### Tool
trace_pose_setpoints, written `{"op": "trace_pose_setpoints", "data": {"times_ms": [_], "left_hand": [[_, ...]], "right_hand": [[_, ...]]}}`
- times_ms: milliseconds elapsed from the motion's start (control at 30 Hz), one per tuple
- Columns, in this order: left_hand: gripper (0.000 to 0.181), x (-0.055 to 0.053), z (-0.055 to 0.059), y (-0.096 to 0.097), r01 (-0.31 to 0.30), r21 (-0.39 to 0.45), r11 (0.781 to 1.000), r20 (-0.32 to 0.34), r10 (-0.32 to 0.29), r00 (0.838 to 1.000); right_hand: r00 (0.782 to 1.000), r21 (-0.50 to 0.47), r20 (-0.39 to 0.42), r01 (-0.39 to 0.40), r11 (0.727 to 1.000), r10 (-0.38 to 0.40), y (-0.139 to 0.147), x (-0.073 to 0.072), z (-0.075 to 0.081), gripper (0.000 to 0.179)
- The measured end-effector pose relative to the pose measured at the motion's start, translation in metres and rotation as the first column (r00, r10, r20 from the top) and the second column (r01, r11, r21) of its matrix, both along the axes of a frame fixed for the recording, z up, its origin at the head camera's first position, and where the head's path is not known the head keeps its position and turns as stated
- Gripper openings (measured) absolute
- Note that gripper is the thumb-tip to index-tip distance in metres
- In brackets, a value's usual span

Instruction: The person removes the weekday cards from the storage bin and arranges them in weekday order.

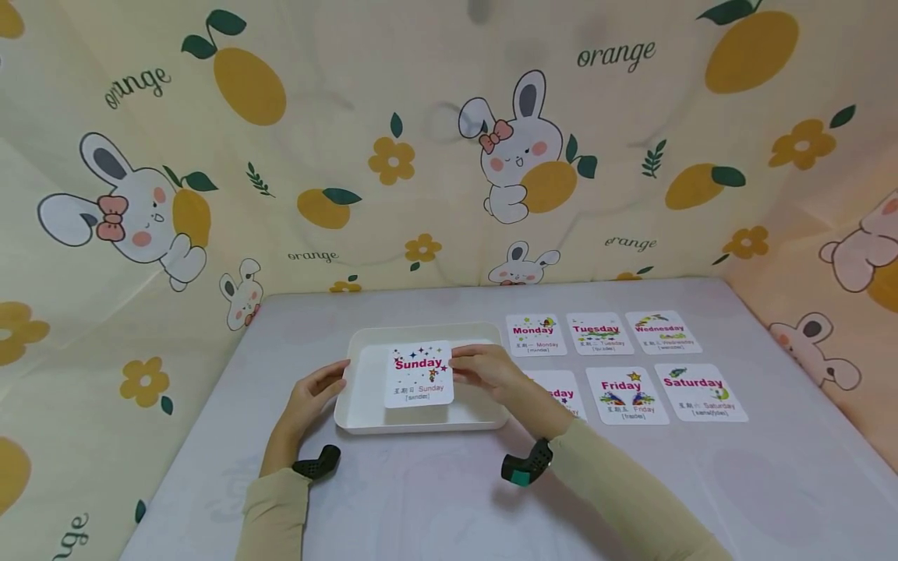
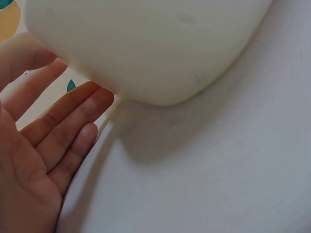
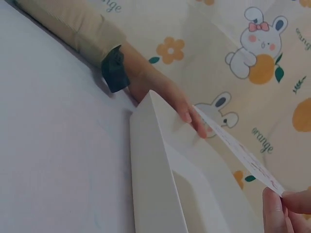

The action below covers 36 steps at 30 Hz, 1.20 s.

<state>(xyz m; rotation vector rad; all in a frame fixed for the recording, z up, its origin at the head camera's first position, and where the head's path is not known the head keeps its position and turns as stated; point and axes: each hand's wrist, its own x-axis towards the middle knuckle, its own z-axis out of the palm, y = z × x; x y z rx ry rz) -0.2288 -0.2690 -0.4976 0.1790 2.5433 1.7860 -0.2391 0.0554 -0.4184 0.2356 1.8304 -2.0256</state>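
Note:
My right hand [image 1: 487, 370] pinches the right edge of a white card [image 1: 419, 378] printed "Sunday", between thumb and fingers. The card is held tilted over a shallow white tray [image 1: 365, 413], and the right wrist view shows it nearly edge-on, apart from the tray's rim. Against the tray's left side rests my left hand [image 1: 312, 397]. In the left wrist view, its fingers [image 2: 73, 116] are fairly straight, with the tips touching the tray's outer edge. Right of the tray lie several day cards, among them the Friday card [image 1: 627, 396].
The Monday card [image 1: 536, 335], Tuesday card [image 1: 599, 333] and Wednesday card [image 1: 662, 333] form the back row. In front, the Saturday card [image 1: 701, 393] lies at the right; my right arm partly covers another card [image 1: 564, 393]. A patterned cloth [image 1: 435, 117] stands behind the pale table [image 1: 421, 499].

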Motion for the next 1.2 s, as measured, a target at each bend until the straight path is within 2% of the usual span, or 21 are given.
{"op": "trace_pose_setpoints", "data": {"times_ms": [200,400,600,833,1200], "left_hand": [[0.047,-0.001,-0.001,-0.001,0.036,0.066,0.997,-0.05,-0.033,0.998],[0.047,-0.003,-0.003,-0.001,0.036,0.063,0.997,-0.073,-0.032,0.997],[0.045,-0.002,-0.003,0.0,0.026,0.036,0.999,-0.062,-0.024,0.998],[0.045,-0.001,-0.002,0.0,0.031,0.048,0.998,-0.061,-0.028,0.998],[0.046,-0.001,-0.003,-0.001,0.024,0.058,0.998,-0.057,-0.02,0.998]], "right_hand": [[1.0,-0.01,-0.001,-0.003,1.0,0.003,0.009,0.002,0.004,0.033],[1.0,0.02,0.006,-0.014,1.0,0.014,0.02,0.003,0.005,0.033],[1.0,0.047,0.01,-0.03,0.998,0.029,0.032,0.006,0.003,0.034],[0.999,0.086,0.007,-0.038,0.996,0.037,0.043,0.011,0.003,0.034],[0.994,0.1,-0.015,-0.105,0.989,0.107,0.063,0.021,0.004,0.035]]}}
